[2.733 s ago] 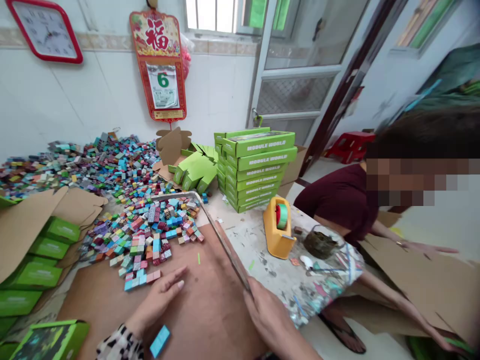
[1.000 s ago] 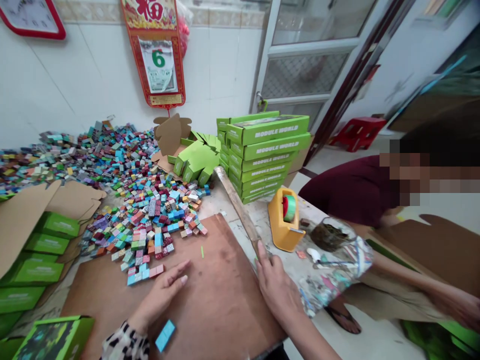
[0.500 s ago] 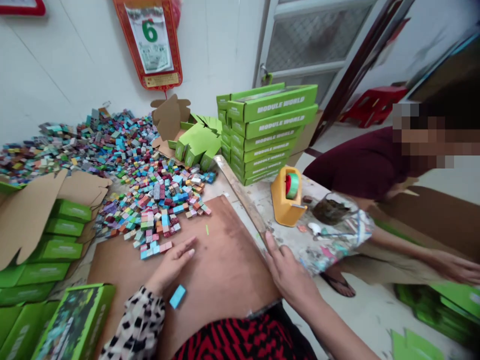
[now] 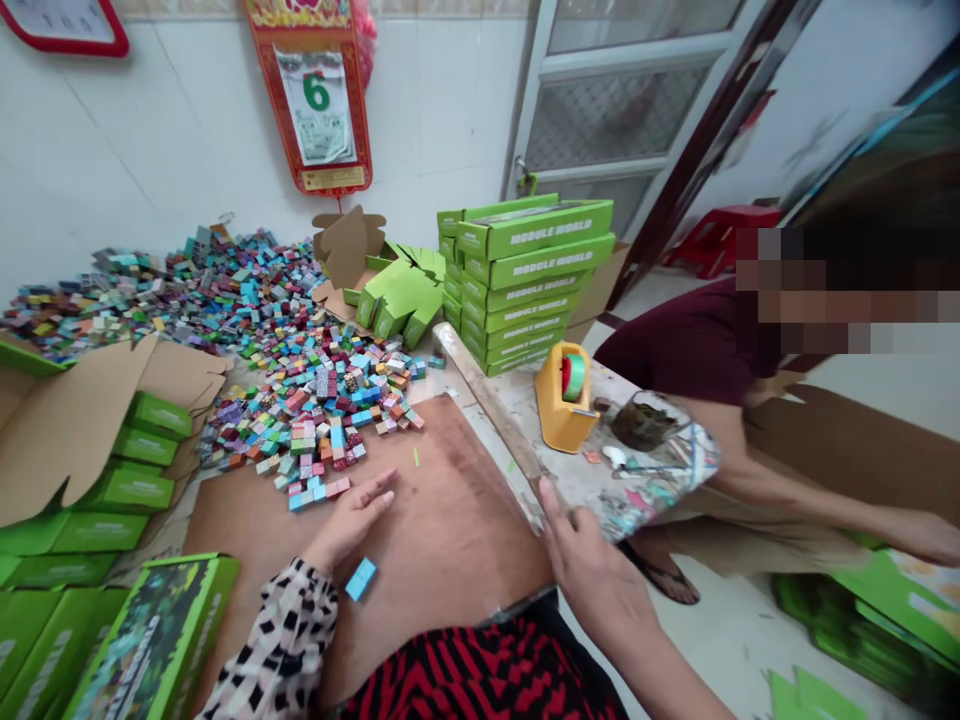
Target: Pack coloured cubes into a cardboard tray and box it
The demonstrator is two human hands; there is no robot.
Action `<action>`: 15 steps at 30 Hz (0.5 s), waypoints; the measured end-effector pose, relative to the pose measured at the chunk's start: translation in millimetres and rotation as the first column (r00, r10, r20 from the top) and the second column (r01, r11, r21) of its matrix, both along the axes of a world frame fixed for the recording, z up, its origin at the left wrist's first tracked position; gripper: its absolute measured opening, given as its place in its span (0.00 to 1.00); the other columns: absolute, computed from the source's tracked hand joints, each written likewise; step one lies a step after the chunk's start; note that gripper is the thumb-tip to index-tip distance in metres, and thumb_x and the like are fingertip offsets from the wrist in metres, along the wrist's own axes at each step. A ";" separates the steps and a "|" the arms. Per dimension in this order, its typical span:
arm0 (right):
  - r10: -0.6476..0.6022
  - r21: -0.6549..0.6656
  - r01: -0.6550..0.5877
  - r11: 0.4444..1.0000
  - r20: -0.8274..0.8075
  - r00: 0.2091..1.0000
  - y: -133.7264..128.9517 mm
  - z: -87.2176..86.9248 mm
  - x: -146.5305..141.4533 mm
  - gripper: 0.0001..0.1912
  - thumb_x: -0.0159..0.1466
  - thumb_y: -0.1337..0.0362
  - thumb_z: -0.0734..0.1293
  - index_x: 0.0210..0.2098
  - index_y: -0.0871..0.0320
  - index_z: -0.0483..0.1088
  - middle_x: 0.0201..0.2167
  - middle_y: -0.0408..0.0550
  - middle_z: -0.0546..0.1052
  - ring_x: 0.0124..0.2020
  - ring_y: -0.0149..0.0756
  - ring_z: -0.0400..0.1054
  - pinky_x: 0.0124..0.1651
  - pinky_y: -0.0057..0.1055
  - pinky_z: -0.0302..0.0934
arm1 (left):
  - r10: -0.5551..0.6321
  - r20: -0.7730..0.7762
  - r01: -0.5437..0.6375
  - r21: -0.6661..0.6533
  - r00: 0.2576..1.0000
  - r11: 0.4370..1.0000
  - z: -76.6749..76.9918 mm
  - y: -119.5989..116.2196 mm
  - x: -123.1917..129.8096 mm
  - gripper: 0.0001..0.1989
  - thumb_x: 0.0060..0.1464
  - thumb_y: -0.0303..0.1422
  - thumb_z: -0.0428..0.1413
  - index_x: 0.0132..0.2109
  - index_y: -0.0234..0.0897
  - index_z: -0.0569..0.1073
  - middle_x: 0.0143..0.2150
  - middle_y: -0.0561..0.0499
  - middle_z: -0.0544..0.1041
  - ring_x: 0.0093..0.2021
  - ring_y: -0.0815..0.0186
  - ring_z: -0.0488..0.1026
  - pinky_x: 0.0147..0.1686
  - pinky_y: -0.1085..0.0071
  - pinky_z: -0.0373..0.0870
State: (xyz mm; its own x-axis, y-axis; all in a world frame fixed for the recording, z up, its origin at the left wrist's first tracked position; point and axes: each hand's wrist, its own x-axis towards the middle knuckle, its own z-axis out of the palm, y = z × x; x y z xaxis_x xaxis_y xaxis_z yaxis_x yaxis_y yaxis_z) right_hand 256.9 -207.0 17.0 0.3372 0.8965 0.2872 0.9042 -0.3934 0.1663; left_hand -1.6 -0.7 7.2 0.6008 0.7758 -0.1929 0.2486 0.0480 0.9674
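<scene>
My left hand (image 4: 352, 518) rests low over the brown board (image 4: 465, 520), fingers stretched out, holding nothing. Just beyond its fingers are the nearest small patterned blocks (image 4: 315, 490) of a large heap. A single light-blue block (image 4: 361, 579) lies by my left wrist. My right hand (image 4: 589, 560) is closed around the near end of a long wooden stick (image 4: 487, 395), its index finger along the wood. The stick points away from me, along the right side of the board. A thin yellow-green strip (image 4: 416, 457) lies on the board.
Stacked green boxes (image 4: 536, 275) stand at the back. A yellow tape dispenser (image 4: 564, 400) sits right of the stick. Open cardboard and green boxes (image 4: 135, 490) line the left side. A person in a dark red shirt (image 4: 682, 340) sits at the right, an arm over green boxes.
The whole view has shifted slightly. My two hands and the wooden stick keep nearly the same place over the table. The other person's head and arm have moved a little.
</scene>
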 end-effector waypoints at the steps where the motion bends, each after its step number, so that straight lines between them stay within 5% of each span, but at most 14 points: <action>1: -0.006 0.003 0.006 1.000 0.016 1.000 -0.5 -1.2 -1.7 0.24 0.70 0.62 0.53 0.65 0.53 0.55 0.31 0.44 0.65 0.17 0.30 0.62 0.18 0.30 0.55 | 0.000 0.004 0.000 -0.001 1.000 1.000 0.0 -0.2 0.2 0.31 0.46 0.47 0.62 0.56 0.36 0.72 0.62 0.44 0.67 0.64 0.55 0.61 0.65 0.58 0.52; 8: 0.075 0.128 -0.044 0.991 -0.244 0.967 -40.5 1.6 -5.6 0.29 0.71 0.58 0.51 0.69 0.48 0.39 0.34 0.45 0.68 0.23 0.32 0.67 0.20 0.26 0.59 | 0.003 0.018 -0.002 -0.030 1.000 1.000 -0.3 -0.9 -0.3 0.32 0.46 0.46 0.62 0.56 0.36 0.71 0.62 0.44 0.67 0.64 0.55 0.61 0.65 0.58 0.52; 11: 0.056 0.144 -0.035 0.989 -0.142 0.988 -55.0 3.7 -3.0 0.29 0.70 0.58 0.52 0.69 0.50 0.40 0.31 0.44 0.66 0.19 0.30 0.63 0.17 0.27 0.54 | 0.003 0.005 -0.002 -0.027 1.000 1.000 -0.1 -0.7 -0.8 0.31 0.47 0.45 0.62 0.56 0.36 0.71 0.62 0.44 0.67 0.64 0.55 0.60 0.66 0.57 0.50; 15: -0.018 0.109 0.016 0.994 0.012 1.000 -54.3 1.4 -0.3 0.26 0.70 0.61 0.52 0.66 0.54 0.52 0.27 0.43 0.63 0.16 0.29 0.59 0.16 0.27 0.51 | -0.012 -0.029 0.012 -0.007 1.000 1.000 1.8 -0.5 -0.4 0.32 0.48 0.47 0.61 0.57 0.36 0.71 0.63 0.44 0.66 0.65 0.55 0.59 0.66 0.58 0.49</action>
